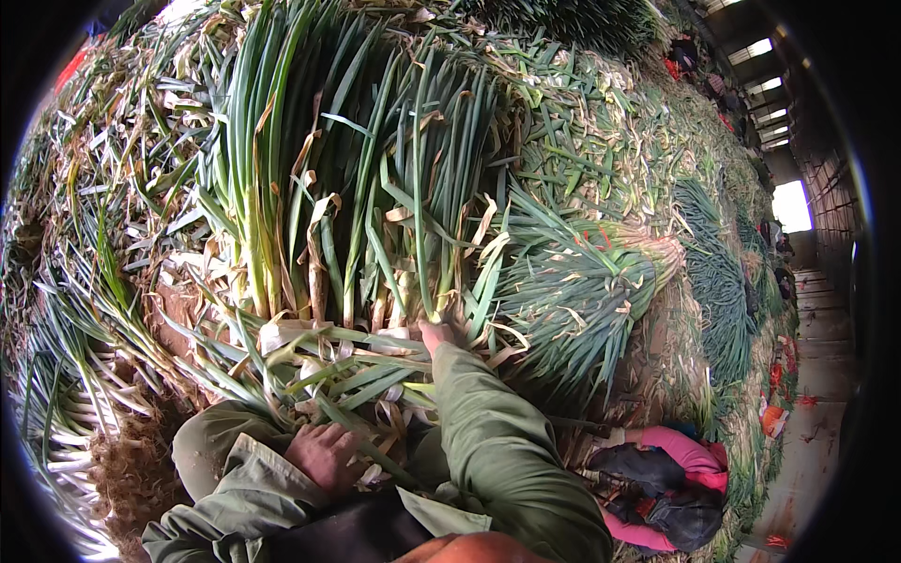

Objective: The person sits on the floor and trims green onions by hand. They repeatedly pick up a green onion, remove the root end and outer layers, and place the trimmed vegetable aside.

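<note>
My right hand (438, 335) reaches forward, its fingers around the pale base of a long green onion (420, 211). That stalk stands at the front of a dense row of upright green onions (338, 155). My left hand (325, 454) lies low over my lap by my bent knee, back upward and fingers curled; what is under them is hidden. Stripped green onion leaves (359, 373) lie loose between my legs and the row, and one long leaf passes beside my left hand.
Green onions with earthy roots (98, 422) are heaped at left. At right lies a bundle (584, 281) with a red tie, and beyond it another pile (718, 281). A person in pink sleeves (679, 457) bends close at my right. Leaf litter (591, 141) covers the ground.
</note>
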Demonstrator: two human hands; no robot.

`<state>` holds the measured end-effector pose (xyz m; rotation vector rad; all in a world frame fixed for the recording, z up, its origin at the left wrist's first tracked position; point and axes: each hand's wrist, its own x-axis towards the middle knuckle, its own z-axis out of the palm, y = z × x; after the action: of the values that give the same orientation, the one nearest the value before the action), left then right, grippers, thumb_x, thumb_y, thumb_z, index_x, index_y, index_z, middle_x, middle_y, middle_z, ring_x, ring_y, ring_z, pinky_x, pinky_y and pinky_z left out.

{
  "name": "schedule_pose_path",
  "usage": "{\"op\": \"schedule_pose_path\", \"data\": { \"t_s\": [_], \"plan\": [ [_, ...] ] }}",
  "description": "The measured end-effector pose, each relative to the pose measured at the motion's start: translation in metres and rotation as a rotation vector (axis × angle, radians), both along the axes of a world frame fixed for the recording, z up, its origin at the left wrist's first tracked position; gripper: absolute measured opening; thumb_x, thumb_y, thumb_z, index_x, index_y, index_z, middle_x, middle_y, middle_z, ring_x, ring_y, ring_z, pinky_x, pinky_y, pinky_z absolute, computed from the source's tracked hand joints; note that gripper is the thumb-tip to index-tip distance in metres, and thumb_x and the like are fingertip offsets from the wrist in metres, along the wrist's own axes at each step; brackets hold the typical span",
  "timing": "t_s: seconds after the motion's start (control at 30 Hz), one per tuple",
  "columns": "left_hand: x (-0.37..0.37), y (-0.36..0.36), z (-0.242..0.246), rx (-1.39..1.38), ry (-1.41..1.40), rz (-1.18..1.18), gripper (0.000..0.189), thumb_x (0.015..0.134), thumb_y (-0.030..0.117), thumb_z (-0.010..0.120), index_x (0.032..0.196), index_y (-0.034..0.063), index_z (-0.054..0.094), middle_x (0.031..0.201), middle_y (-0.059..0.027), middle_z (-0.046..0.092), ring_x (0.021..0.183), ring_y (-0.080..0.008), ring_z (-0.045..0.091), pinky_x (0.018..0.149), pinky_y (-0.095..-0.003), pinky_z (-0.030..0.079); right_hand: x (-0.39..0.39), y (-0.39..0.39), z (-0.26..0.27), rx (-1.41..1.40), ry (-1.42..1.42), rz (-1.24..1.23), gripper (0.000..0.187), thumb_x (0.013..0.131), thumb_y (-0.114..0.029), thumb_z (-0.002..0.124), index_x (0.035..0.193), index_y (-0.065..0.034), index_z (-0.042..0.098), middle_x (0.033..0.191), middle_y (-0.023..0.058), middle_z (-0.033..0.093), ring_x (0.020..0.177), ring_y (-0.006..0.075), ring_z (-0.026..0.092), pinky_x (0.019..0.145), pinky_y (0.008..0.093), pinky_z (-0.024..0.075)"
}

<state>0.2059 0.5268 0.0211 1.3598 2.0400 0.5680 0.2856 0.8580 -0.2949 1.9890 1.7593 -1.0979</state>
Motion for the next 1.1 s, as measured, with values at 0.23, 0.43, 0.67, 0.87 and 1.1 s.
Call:
{"op": "schedule_pose_path", "data": {
  "t_s": [0.23, 0.43, 0.67, 0.87, 1.1],
  "plan": [
    [0.000, -0.005, 0.008, 0.072, -0.062, -0.008, 0.053, 0.077, 0.033, 0.078, 0.122, 0.0085, 0.064, 0.113, -0.0127, 0.069, 0.100, -0.0321, 0.068, 0.085, -0.0435, 0.052, 0.006, 0.017, -0.022, -0.243, 0.459, -0.178, 0.026, 0.079, -0.025, 0.082, 0.090, -0.0066, 0.067, 0.076, 0.0032, 0.060, 0.069, 0.0134, 0.054, 0.061, 0.0332, 0.0437],
    [-0.004, -0.016, 0.010, -0.024, -0.056, 0.015, 0.050, 0.079, 0.034, 0.077, 0.121, 0.0091, 0.065, 0.105, -0.0105, 0.069, 0.098, -0.0304, 0.068, 0.084, -0.0432, 0.052, -0.002, 0.026, -0.013, -0.481, 0.630, -0.216, 0.025, 0.080, -0.022, 0.078, 0.097, -0.0053, 0.072, 0.088, 0.0078, 0.071, 0.080, 0.0221, 0.064, 0.074, 0.0376, 0.0486],
    [-0.004, -0.013, 0.009, 0.027, -0.079, 0.021, 0.049, 0.079, 0.033, 0.077, 0.120, 0.0083, 0.066, 0.102, -0.0107, 0.069, 0.095, -0.0318, 0.069, 0.082, -0.0437, 0.054, -0.015, 0.016, -0.002, -0.309, 0.633, -0.001, 0.024, 0.078, -0.021, 0.078, 0.093, -0.0026, 0.074, 0.087, 0.0085, 0.072, 0.080, 0.0218, 0.066, 0.070, 0.0367, 0.0498],
    [0.000, -0.010, 0.011, 0.014, -0.079, 0.008, 0.050, 0.078, 0.031, 0.078, 0.120, 0.0070, 0.066, 0.102, -0.0115, 0.069, 0.096, -0.0328, 0.069, 0.083, -0.0448, 0.054, -0.031, 0.008, -0.014, 0.001, 0.307, 0.173, 0.029, 0.081, -0.026, 0.069, 0.067, -0.0014, 0.072, 0.059, 0.0127, 0.067, 0.053, 0.0260, 0.067, 0.053, 0.0375, 0.0518],
    [0.004, -0.013, 0.015, 0.019, -0.099, -0.038, 0.051, 0.078, 0.031, 0.077, 0.121, 0.0066, 0.064, 0.112, -0.0144, 0.068, 0.103, -0.0345, 0.067, 0.088, -0.0455, 0.053, -0.043, 0.010, -0.017, 0.113, 0.079, 0.279, 0.039, 0.088, -0.037, 0.056, 0.092, -0.0033, 0.075, 0.100, 0.0185, 0.075, 0.100, 0.0344, 0.071, 0.112, 0.0495, 0.0356]
  ]
}}
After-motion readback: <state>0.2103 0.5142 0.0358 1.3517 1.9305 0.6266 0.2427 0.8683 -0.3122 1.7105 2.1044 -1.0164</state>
